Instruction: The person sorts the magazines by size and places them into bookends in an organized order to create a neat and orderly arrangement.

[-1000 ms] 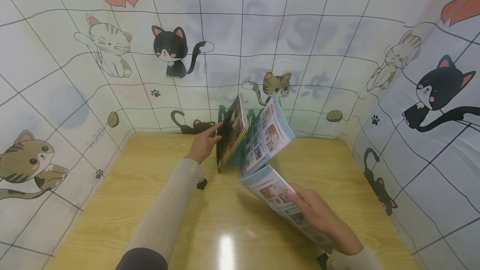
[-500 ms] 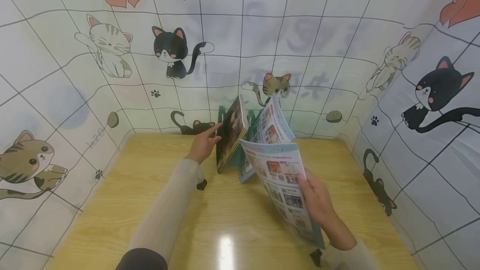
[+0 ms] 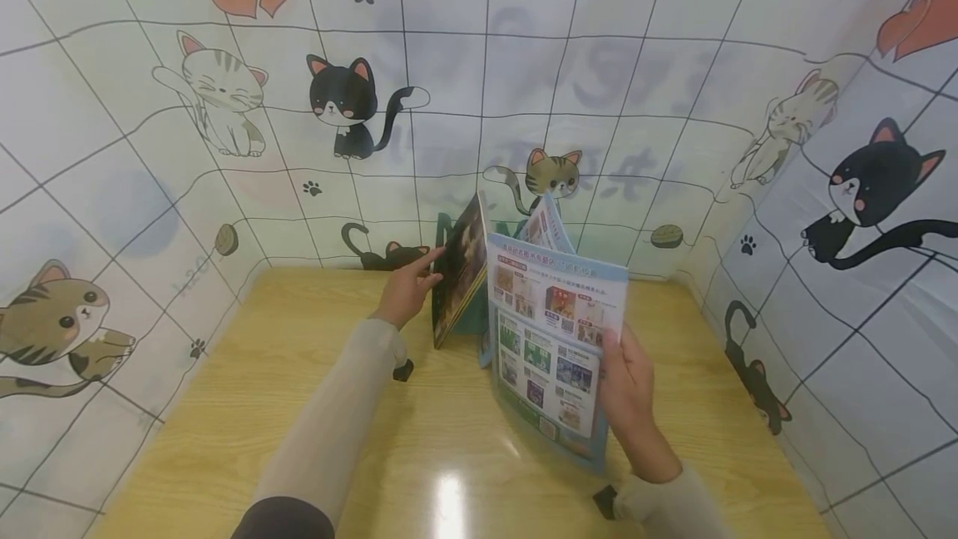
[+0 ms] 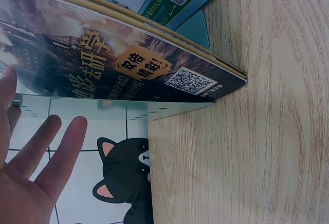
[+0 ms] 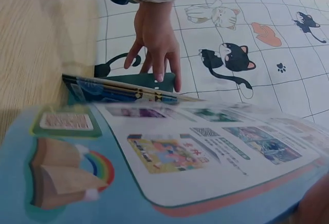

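Observation:
In the head view my right hand (image 3: 629, 381) grips the right edge of a light blue magazine (image 3: 550, 339), thumb on its printed back. The magazine stands nearly upright over the table, turned towards me. Behind it another light blue magazine (image 3: 545, 227) leans, mostly hidden. To the left, a few dark-covered magazines (image 3: 458, 277) stand tilted in a green bookend (image 3: 471, 323). My left hand (image 3: 407, 289) touches the left side of this stack with straight fingertips. Spread fingers (image 4: 67, 152) show beside the bookend in the left wrist view.
A wooden table (image 3: 299, 406) lies under everything. Walls covered with a cat-patterned sheet (image 3: 486, 73) close off the back and both sides. The bookend stands close to the back wall.
My right hand has raised the light blue magazine and swung it upright and leftwards, covering most of the one behind. My left hand has stayed at the dark-covered stack.

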The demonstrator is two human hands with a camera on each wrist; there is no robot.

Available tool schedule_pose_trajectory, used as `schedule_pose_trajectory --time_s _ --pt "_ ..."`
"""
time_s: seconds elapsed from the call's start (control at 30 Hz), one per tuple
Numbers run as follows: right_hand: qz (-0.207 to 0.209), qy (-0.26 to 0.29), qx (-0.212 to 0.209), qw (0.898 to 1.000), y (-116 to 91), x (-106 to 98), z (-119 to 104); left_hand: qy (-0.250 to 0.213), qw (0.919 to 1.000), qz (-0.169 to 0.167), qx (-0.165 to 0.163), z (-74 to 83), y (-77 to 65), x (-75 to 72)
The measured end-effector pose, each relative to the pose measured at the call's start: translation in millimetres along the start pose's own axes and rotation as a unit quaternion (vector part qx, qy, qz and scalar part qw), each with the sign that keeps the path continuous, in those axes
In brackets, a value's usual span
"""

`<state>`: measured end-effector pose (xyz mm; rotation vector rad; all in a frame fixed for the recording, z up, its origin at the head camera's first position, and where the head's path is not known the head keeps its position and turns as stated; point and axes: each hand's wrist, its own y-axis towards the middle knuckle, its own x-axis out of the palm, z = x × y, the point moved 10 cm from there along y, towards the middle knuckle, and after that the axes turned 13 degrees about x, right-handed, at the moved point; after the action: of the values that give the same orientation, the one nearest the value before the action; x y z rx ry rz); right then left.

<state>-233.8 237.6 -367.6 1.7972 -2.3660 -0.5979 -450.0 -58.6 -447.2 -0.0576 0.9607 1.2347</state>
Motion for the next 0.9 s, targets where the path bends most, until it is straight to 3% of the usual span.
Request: schedule_pose_trajectory --time_s 0.17,0.37,0.53,0.67,0.9 --pt "0.022 0.032 -0.017 0.999 2.4 2.1 -3.8 -0.006 1.0000 0.000 -0.002 -1.2 -0.8 -0.6" --pt "0.036 0.007 -0.008 0.999 -1.4 1.6 -5.8 0.000 1.0000 0.001 0.004 -1.0 -0.8 -1.1" --pt "0.038 0.010 -0.046 0.998 -7.6 -3.1 -15.0 0.012 0.9999 0.003 0.009 4.3 1.4 -3.7" --pt "0.067 0.026 -0.064 0.995 -6.2 -9.8 -17.2 0.010 0.9998 0.007 0.012 6.3 2.0 -5.6" --pt "0.141 0.093 -0.021 0.985 2.1 -19.9 -0.5 0.001 1.0000 0.006 0.007 2.2 0.1 -2.0"
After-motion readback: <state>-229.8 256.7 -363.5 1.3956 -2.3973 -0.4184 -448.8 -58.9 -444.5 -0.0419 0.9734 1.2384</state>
